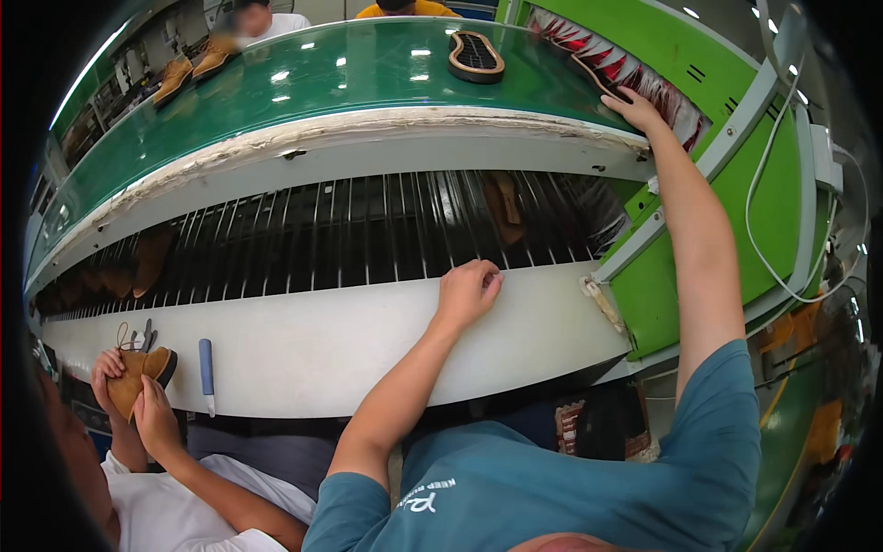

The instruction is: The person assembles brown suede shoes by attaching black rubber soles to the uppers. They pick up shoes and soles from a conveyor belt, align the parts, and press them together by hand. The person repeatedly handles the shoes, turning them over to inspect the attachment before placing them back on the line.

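Note:
My right arm is stretched out to the far right of the green belt (368, 78). There my right hand (636, 110) is closed on the near end of a dark shoe sole (591, 74) with a pale edge, by the mouth of a green machine. Lower down, my left hand (467, 293) rests on the white ledge (322, 354) with its fingers curled in, and nothing shows in them. Another shoe sole (476, 57), dark with a tan rim, lies farther back on the belt.
Red and silvery strips (598, 57) hang in the opening of the green machine (708, 83). Below the belt, shoe parts (504, 207) lie on a rack of metal rods (349, 230). At left a co-worker holds a tan shoe (138, 379) beside a blue-handled knife (207, 375). Tan shoes (173, 79) stand far left.

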A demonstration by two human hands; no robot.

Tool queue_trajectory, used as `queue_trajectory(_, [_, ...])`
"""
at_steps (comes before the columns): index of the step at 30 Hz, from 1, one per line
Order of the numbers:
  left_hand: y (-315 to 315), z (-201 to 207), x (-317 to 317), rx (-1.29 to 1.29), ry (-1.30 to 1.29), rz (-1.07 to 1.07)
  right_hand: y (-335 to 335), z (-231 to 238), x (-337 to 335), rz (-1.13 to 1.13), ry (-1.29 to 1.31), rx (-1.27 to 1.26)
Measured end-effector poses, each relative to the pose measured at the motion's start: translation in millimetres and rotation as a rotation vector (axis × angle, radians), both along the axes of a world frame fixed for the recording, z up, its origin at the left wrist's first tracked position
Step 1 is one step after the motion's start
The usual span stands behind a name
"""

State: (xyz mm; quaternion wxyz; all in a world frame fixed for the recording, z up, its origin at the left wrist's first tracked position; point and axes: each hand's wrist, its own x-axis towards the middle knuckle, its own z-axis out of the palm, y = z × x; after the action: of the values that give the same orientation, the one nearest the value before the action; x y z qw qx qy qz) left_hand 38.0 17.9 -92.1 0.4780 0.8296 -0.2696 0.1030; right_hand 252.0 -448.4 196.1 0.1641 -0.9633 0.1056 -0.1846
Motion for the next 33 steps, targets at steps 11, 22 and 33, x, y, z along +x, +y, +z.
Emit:
queue_trajectory(11, [-5, 1, -2, 0.020, 0.013, -0.019, 94, 18, -78, 0.148, -0.461, 0.407])
queue_trajectory(22, [-3, 0, 1, 0.018, 0.042, 0.000, 208, 17, -243, 0.740, -0.476, 0.904])
queue_trajectory(33, [-1, 1, 0, 0.033, 0.037, -0.010, 213, 12, -271, 0.906, -0.471, 1.150])
